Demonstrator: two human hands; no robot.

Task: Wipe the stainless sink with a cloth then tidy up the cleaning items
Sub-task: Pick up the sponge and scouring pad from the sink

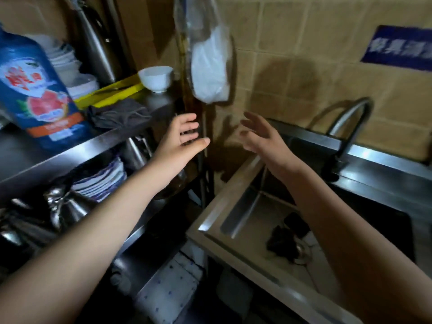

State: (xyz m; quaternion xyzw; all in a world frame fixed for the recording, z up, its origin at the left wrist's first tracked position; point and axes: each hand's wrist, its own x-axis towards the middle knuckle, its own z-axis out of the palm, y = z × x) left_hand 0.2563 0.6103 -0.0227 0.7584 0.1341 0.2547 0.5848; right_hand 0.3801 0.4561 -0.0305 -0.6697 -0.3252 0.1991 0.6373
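Looking at the fingers of my left hand (184,134) and my right hand (261,136), I see them spread wide and holding nothing. Both hands hang just under a clear bag (208,66) with white stuff inside. The grey cloth (119,113) lies on the steel shelf (161,102), near my left hand. The sink (219,202) is down on the right, with a dark lump (282,242) by its drain.
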